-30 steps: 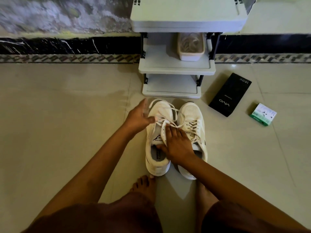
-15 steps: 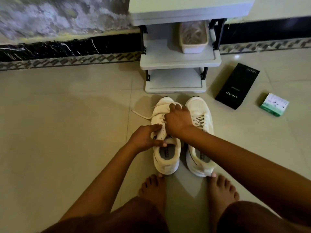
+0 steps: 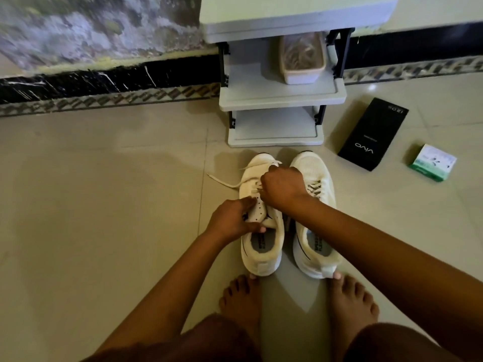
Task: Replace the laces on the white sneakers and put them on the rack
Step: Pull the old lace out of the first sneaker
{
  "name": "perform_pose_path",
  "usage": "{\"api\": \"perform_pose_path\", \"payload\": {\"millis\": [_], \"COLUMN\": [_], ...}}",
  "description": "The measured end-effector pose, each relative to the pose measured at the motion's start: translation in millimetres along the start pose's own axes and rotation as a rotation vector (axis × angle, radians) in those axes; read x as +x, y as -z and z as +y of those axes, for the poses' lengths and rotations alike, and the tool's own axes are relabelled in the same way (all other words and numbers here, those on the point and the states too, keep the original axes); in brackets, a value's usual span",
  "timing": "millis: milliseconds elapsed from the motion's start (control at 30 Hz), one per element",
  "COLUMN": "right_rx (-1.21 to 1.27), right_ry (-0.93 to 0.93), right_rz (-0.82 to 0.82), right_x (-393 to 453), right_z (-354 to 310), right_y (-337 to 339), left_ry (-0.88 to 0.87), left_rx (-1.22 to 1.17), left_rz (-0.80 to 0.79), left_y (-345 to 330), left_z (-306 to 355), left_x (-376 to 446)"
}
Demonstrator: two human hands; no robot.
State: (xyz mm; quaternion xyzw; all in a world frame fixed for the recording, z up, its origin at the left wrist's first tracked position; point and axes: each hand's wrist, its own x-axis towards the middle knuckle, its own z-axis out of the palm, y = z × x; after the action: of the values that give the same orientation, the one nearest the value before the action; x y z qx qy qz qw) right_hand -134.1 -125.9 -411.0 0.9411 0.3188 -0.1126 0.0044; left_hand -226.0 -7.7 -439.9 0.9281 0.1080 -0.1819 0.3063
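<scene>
Two white sneakers stand side by side on the tiled floor in front of my bare feet. My left hand (image 3: 231, 220) grips the tongue and eyelet flap of the left sneaker (image 3: 261, 246). My right hand (image 3: 283, 188) is closed over the lace (image 3: 224, 180) at that shoe's lower eyelets; one loose white lace end trails left onto the floor. The right sneaker (image 3: 313, 231) is laced, and my right forearm crosses over it. The grey shoe rack (image 3: 277, 100) stands just beyond the toes, its bottom shelf bare.
A pale tub (image 3: 302, 58) holding laces sits on the rack's middle shelf. A black phone box (image 3: 372, 134) and a small green-and-white box (image 3: 432, 162) lie on the floor to the right. A dark skirting and rough wall run along the back.
My left hand moved from the left shoe's toe back to its tongue. My right hand moved forward from the shoe's opening to the lower eyelets. A lace end now lies out to the left.
</scene>
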Motion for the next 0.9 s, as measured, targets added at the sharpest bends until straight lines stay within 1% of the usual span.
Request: {"api": "perform_pose_path", "payload": {"millis": [67,100,133,200,233,267,300,333,367,433,467,567,633,700,767,800,833,867,900], "right_rx": [-0.022,0.036,0.203,0.735,0.976,1.123,1.190,1.188,1.072,0.673,0.531,0.313,0.121,0.000,-0.052,-0.026,0.079,0.266,0.532], "right_ry": [0.043,0.026,-0.048,-0.213,-0.257,-0.285,-0.292,-0.270,-0.223,-0.124,-0.102,-0.085,-0.028,0.019,0.031,0.010,-0.038,-0.098,-0.148], "right_rz": [0.050,0.049,0.024,-0.134,-0.194,-0.219,-0.241,-0.255,-0.247,-0.214,-0.206,-0.185,-0.111,-0.028,0.003,0.002,-0.018,-0.060,-0.135], "right_x": [1,1,2,4,5,4,2,-1,-2,-3,-4,-6,-6,-6,-6,-6,-6,-5,-5], "right_z": [-4,-4,-3,-2,-1,-1,0,1,3,9,10,7,2,-1,-3,-3,-2,0,1], "right_y": [0,1,4,10,11,10,9,9,8,4,3,3,4,5,8,10,14,18,25], "left_ry": [0.004,0.004,0.001,-0.006,-0.008,-0.007,-0.005,-0.005,-0.008,-0.023,-0.028,-0.031,-0.028,-0.016,-0.012,-0.013,-0.015,-0.019,-0.024], "left_rx": [-0.020,-0.035,-0.051,-0.067,-0.070,-0.070,-0.072,-0.080,-0.095,-0.111,-0.108,-0.107,-0.120,-0.135,-0.138,-0.135,-0.133,-0.131,-0.125], "left_rz": [-0.009,-0.014,-0.012,0.001,0.009,0.014,0.015,0.016,0.019,0.025,0.026,0.027,0.024,0.009,0.004,0.001,0.001,0.006,0.011], "left_y": [-1,-1,-1,-1,-2,-3,-3,-3,-3,-3,-4,-3,-4,-3,-3,-3,-2,-3,-2], "left_z": [1,2,2,1,1,1,1,1,1,0,0,0,-1,-1,-1,-1,-2,-1,-2], "left_x": [-2,-3,-3,-4,-4,-4,-4,-5,-5,-4,-4,-4,-3,-4,-4,-4,-4,-4,-4]}}
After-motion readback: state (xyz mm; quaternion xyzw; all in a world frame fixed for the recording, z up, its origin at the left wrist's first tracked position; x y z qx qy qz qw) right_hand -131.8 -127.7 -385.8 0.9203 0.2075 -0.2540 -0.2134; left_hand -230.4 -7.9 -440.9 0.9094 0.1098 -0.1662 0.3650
